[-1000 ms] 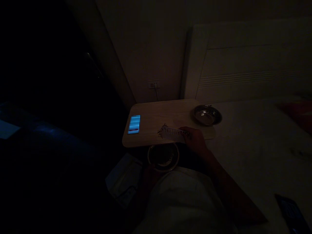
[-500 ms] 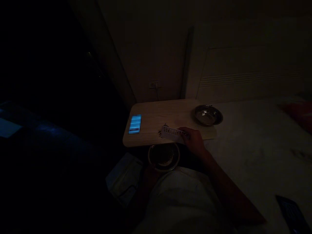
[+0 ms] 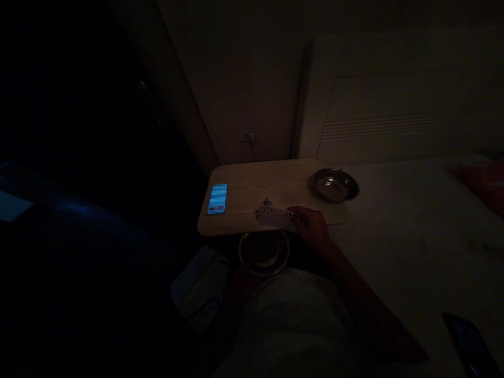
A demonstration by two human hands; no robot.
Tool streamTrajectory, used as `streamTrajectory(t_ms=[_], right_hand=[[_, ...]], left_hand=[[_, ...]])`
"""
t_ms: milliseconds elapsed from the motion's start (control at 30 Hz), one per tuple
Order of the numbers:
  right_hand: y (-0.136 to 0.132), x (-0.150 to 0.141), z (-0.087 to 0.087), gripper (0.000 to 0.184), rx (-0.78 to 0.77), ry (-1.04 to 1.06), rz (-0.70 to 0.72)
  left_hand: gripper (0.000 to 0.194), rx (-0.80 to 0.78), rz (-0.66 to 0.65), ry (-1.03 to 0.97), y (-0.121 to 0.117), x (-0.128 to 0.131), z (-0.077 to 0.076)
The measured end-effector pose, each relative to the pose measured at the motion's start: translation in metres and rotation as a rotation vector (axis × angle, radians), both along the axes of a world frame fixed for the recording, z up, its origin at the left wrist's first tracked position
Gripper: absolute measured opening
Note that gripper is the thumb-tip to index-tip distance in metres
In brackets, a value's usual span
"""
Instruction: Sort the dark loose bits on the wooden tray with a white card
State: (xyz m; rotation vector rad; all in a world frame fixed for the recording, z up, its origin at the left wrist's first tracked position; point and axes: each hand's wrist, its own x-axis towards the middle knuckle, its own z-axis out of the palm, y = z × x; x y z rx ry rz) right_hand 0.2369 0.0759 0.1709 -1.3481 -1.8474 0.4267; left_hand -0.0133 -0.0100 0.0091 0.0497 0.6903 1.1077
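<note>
In my right hand (image 3: pixel 313 226) is a pale flat piece with a row of slots along its far edge (image 3: pixel 275 215); its kind is hard to make out in the dark. My fingers are closed on its right end, and it stands against the wooden table top (image 3: pixel 240 178). Small dark bits (image 3: pixel 266 202) lie scattered around its left end. My left hand (image 3: pixel 246 278), deep in shadow, grips the near left rim of a metal bowl (image 3: pixel 241 247) just below the table's front edge. A few bits show inside that bowl, too dim to name.
A second metal bowl (image 3: pixel 336 186) sits at the table's right end. Toward the left lies a lit phone (image 3: pixel 218 198). A pale bin-like box (image 3: pixel 199 289) stands below left. The bed (image 3: pixel 413 226) adjoins on the right, with a dark phone-like device (image 3: pixel 468 338). A socket (image 3: pixel 248 135) holds a plug.
The view has shifted slightly. The slotted piece has barely moved, with slightly more of the dark bits showing beyond its far edge. Both hands keep their hold.
</note>
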Motion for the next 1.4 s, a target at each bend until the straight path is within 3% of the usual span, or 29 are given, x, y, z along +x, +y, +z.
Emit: streamTrajectory(t_ms=[333, 533, 800, 1033, 1267, 1400], right_hand=[[-0.006, 0.004, 0.005, 0.026, -0.044, 0.011, 0.076], [-0.001, 0.01, 0.0, 0.025, 0.031, 0.121, -0.114], [-0.007, -0.007, 0.0, 0.026, -0.047, 0.077, -0.016], [-0.001, -0.002, -0.002, 0.027, -0.034, -0.007, -0.129], [0.007, 0.005, -0.001, 0.028, -0.007, -0.025, -0.193], [0.008, -0.002, 0.001, 0.027, 0.014, 0.012, -0.134]], left_hand=[[0.036, 0.001, -0.022, -0.037, 0.001, 0.005, 0.003], [0.03, 0.034, -0.085, -0.121, 0.001, 0.001, 0.004], [0.051, 0.051, -0.069, -0.105, 0.002, 0.0, -0.001], [0.046, 0.039, -0.052, -0.063, -0.001, 0.005, 0.011], [0.041, 0.014, 0.053, -0.004, 0.001, 0.002, 0.001], [0.045, 0.025, -0.004, -0.04, 0.001, 0.003, -0.001]])
